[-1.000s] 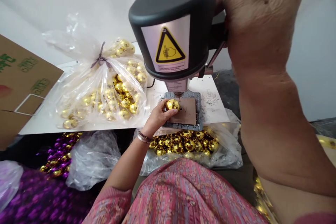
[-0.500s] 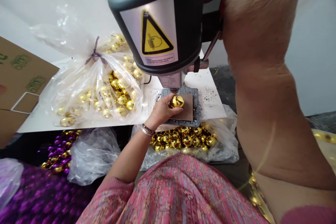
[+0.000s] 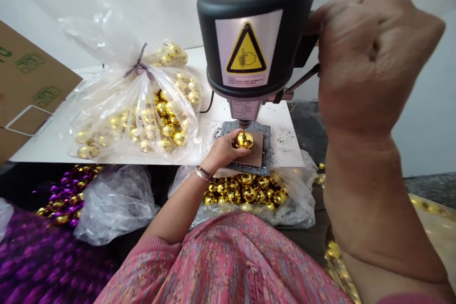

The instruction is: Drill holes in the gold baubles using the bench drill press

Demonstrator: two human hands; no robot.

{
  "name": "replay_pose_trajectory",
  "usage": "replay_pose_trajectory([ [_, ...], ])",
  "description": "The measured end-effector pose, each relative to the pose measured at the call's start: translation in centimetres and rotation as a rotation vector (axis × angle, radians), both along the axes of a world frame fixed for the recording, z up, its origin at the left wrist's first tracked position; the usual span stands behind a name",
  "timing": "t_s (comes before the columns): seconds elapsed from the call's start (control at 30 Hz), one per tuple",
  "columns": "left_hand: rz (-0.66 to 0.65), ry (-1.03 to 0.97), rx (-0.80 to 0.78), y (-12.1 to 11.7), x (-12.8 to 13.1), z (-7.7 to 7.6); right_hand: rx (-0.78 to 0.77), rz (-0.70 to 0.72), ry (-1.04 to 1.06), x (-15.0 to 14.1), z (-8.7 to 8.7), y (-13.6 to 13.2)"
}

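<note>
My left hand point(image 3: 224, 152) is shut on a gold mirrored ball point(image 3: 243, 140), holding it from the side on a brown pad point(image 3: 257, 149). The ball sits directly beneath the bit of a black bench drill point(image 3: 256, 28), and the bit's tip appears to meet its top. My right hand point(image 3: 374, 61) is raised in a fist beside the drill head, closed around the drill's metal feed lever point(image 3: 302, 78). The lever's grip is hidden inside my fingers. The pad lies on a grey metal drill base point(image 3: 245, 147).
A tied clear bag of gold balls point(image 3: 131, 118) stands on a white board point(image 3: 281, 128) scattered with dark drill dust. Below lie an open bag of gold balls point(image 3: 245, 209), purple and gold balls point(image 3: 64, 194), a crumpled plastic bag point(image 3: 114, 204), and cardboard point(image 3: 32, 76).
The gold ball has shifted from beside the spindle to directly under the bit. My right fist has turned and the whole view has shifted with my head.
</note>
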State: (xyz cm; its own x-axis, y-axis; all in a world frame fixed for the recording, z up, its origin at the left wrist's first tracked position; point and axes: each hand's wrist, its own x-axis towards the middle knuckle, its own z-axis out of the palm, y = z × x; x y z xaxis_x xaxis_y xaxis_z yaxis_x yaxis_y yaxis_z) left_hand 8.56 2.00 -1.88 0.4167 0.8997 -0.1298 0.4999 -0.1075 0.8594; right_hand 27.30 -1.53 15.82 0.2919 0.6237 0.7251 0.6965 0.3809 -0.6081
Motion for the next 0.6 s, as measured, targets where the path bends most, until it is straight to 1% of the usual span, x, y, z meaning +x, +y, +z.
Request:
replay_pose_trajectory([
  [0.1,-0.007,0.013,0.006,0.0,0.0,-0.1,0.088,-0.036,-0.113,-0.5,-1.0,-1.9],
  [0.17,-0.002,0.028,0.01,-0.1,0.0,0.0,0.082,-0.051,-0.192,-0.6,-1.9,-3.1],
  [0.3,-0.014,0.012,0.016,-0.2,0.0,0.0,0.026,-0.133,-0.313,-0.6,-3.8,-4.9],
  [0.43,-0.017,-0.014,0.016,-0.2,0.0,-0.3,0.095,-0.141,-0.403,-0.4,-5.6,-5.3],
  [0.6,-0.014,0.0,0.028,-0.3,0.1,-0.2,0.201,-0.112,-0.396,-0.5,-7.0,-4.7],
])
